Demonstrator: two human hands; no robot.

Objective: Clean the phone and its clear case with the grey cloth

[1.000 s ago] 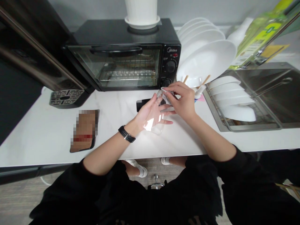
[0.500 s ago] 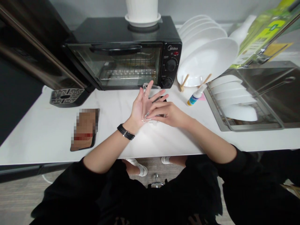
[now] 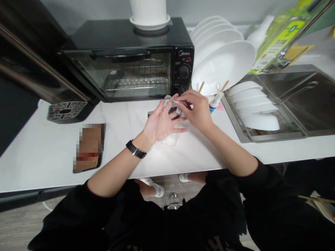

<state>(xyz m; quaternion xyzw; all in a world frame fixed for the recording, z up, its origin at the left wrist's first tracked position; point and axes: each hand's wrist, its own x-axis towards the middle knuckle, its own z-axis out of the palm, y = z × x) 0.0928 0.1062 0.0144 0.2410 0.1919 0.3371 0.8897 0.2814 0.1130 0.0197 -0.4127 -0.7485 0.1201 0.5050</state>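
My left hand (image 3: 162, 122) is held palm up over the counter, open, its fingers spread and a black watch (image 3: 136, 149) on the wrist. At its index fingertip, my right hand (image 3: 196, 107) pinches a small piece of white tissue (image 3: 179, 110). Beneath the left hand lies a clear plastic case (image 3: 170, 140), mostly covered by the palm. A dark flat object (image 3: 151, 113) shows behind the hand; its kind is hidden. Behind my right wrist stands a small white spray bottle (image 3: 216, 100), partly covered.
A black toaster oven (image 3: 125, 38) stands at the back, with a white pot (image 3: 149, 12) on top. White plates (image 3: 225, 66) lean in a rack beside the sink (image 3: 295, 115), which holds stacked bowls (image 3: 261, 120). A pixelated phone (image 3: 90, 148) lies on the counter (image 3: 49, 157) at left.
My right hand has moved from the base of the left palm up to the fingertips, carrying the tissue. The left hand has turned slightly and the view has shifted to the right.
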